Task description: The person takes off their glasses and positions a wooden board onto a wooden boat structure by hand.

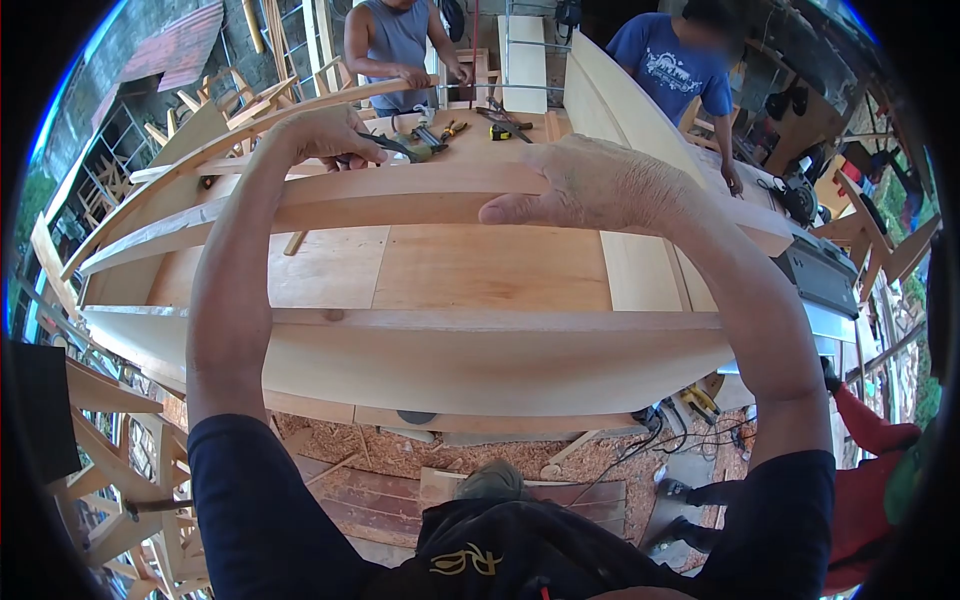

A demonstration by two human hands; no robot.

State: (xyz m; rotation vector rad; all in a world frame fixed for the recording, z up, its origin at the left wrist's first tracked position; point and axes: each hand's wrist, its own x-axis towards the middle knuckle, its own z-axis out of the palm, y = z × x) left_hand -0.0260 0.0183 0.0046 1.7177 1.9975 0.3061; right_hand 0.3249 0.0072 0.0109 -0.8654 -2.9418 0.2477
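The right hand (600, 185) of the person is laid on the curved beam (395, 208), right of its middle; the thumb is against the near face, and the other fingers go over the top to the far side, where they are mostly hidden, so the hand holds the wood between them. The left hand (325, 138) is just beyond the same beam, with bent fingers, at a dark tool (397, 149); I cannot tell if the fingers grip it firmly. The beam runs above the plywood base (490, 268), from near its left edge to beyond its right edge. Along the near edge of this base stands a long pale panel (500, 365), bowed toward the person. Toward the far edge lie a yellow tape measure (499, 132) and some other hand tools. A thin curved strip (225, 140) goes from the left edge up to the far side, where a co-worker in a grey sleeveless shirt (395, 40) has one hand at its end. Another co-worker, in a blue T-shirt (672, 70), is at the far right corner. Wood shavings (345, 448) cover much of the floor.
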